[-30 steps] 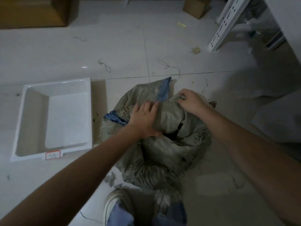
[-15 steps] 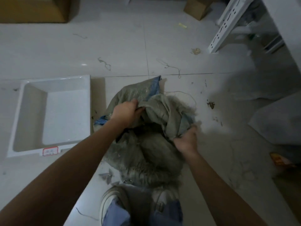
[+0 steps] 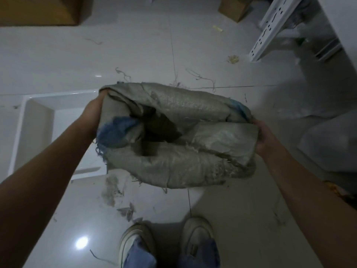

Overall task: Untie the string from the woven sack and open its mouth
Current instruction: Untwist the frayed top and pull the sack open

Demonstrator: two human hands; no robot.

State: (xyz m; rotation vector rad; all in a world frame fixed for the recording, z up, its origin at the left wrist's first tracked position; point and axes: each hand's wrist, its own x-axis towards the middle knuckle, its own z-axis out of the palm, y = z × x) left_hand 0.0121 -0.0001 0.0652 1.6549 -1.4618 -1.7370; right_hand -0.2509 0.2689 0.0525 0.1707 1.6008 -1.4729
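Observation:
A grey woven sack (image 3: 179, 167) with frayed blue edging hangs in the air between my hands, above the tiled floor. Its mouth (image 3: 156, 130) gapes as a dark hole near the middle, stretched sideways. My left hand (image 3: 93, 115) grips the sack's left end, fingers buried in the folds. On the opposite end, my right hand (image 3: 263, 138) holds the rim. Loose pieces of string (image 3: 202, 78) lie on the floor beyond the sack; no string shows on the sack itself.
A white plastic tray (image 3: 38, 120) sits on the floor at left, partly under the sack. My two shoes (image 3: 164, 242) stand below. Cardboard boxes (image 3: 234, 6) are at the back, a white perforated metal rack post (image 3: 270, 28) and white bags (image 3: 332, 140) at right. Fibre scraps litter the tiles.
The sack went from lying on the floor to being lifted and stretched wide between both hands. My hands moved apart to its ends, and the mouth now gapes toward me.

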